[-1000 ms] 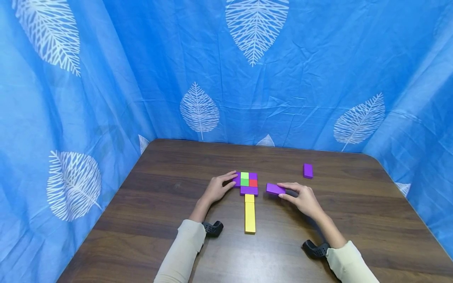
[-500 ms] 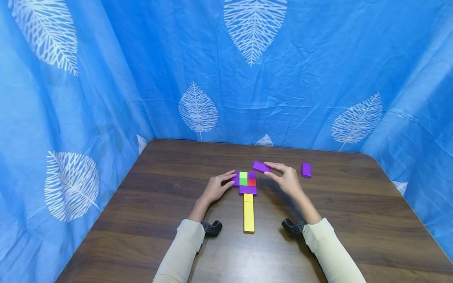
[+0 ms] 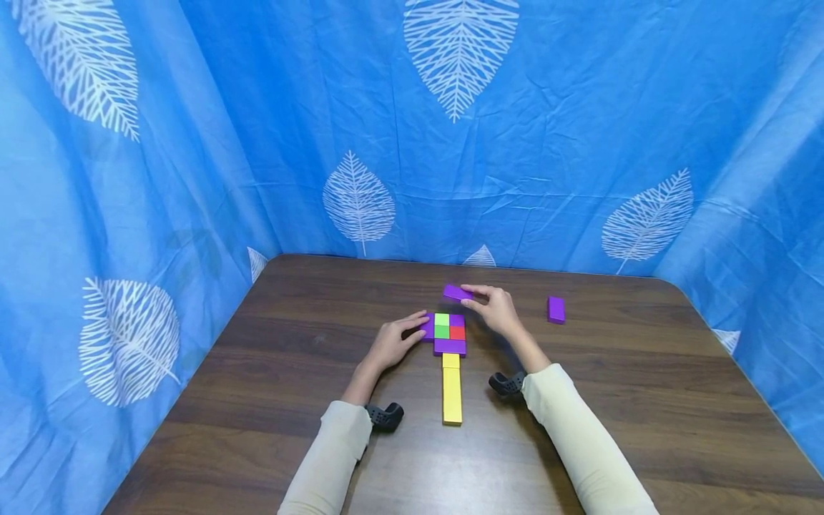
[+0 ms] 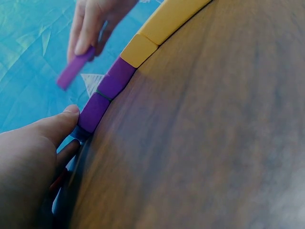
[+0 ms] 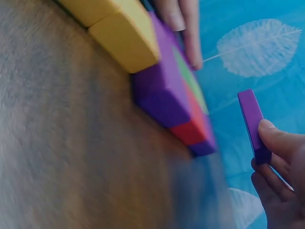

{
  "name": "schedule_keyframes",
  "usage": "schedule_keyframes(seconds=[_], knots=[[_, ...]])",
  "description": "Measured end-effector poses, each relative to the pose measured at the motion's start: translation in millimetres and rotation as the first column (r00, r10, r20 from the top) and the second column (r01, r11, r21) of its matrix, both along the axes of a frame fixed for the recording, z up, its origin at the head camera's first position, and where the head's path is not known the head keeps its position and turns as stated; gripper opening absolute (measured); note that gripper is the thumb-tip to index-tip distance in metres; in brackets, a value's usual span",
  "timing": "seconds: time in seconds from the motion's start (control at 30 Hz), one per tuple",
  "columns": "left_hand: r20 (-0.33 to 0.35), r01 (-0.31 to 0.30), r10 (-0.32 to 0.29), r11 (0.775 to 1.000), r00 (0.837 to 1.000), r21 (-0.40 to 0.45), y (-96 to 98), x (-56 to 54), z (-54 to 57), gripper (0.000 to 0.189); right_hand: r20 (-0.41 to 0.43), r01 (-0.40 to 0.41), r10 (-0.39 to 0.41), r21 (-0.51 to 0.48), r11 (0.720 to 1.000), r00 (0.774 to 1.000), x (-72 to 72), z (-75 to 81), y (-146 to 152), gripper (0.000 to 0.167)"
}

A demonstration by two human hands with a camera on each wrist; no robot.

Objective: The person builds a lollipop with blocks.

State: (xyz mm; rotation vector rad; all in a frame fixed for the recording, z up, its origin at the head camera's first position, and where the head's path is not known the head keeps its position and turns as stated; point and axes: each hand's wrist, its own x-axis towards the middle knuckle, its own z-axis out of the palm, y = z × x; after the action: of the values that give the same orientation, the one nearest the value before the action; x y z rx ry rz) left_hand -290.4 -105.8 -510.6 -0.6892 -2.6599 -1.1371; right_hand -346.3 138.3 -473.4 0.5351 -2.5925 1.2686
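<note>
My right hand (image 3: 498, 309) pinches a purple block (image 3: 454, 292) by its right end between thumb and fingers. It is held raised beyond the far side of a flat block cluster. That cluster has a light green block (image 3: 441, 320), a green block (image 3: 441, 332), a red block (image 3: 457, 332) and a small purple block (image 3: 457, 320). Another purple block (image 3: 450, 346) lies crosswise along its near side. On the left edge, my left hand (image 3: 389, 343) holds an upright-lying purple block (image 3: 429, 327), thumb at its near end, fingertips farther along.
A yellow strip (image 3: 452, 397) and a small yellow block (image 3: 451, 361) run from the cluster toward me. One loose purple block (image 3: 556, 310) lies to the right on the wooden table (image 3: 290, 336). A blue curtain (image 3: 515, 143) hangs behind the table.
My right hand has carried its purple block from right of the cluster, away from me and leftward, to beyond the cluster's far side. My left hand stays in place.
</note>
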Motion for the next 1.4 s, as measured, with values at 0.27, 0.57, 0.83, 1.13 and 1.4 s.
schedule_keyframes(seconds=[0.27,0.57,0.83,1.13,1.4], knots=[[-0.058,0.029,-0.029,0.999,0.998,0.013,-0.4,2.1,-0.4,0.036,0.151,-0.024,0.012,0.079,0.997,0.988,-1.7,-12.3,-10.6,0.032],[0.019,-0.002,0.002,1.000,1.000,-0.009,1.2,0.5,-0.5,0.036,0.156,-0.066,0.048,0.115,0.991,0.987,-2.6,-17.5,-11.6,0.032],[0.002,0.001,-0.001,1.000,1.000,-0.021,0.9,-0.2,-2.0,0.036,0.146,-0.099,0.080,0.127,0.987,0.986,-4.5,-20.8,-10.1,0.031],[0.015,-0.002,0.003,1.000,1.000,-0.027,0.6,-0.8,-1.7,0.036,0.147,-0.109,0.089,0.134,0.985,0.985,-4.6,-21.5,-10.6,0.027],[0.005,-0.004,0.004,1.000,1.000,-0.019,0.3,-0.4,-1.5,0.035,0.151,-0.114,0.096,0.120,0.986,0.984,-2.1,-19.5,-11.4,0.027]])
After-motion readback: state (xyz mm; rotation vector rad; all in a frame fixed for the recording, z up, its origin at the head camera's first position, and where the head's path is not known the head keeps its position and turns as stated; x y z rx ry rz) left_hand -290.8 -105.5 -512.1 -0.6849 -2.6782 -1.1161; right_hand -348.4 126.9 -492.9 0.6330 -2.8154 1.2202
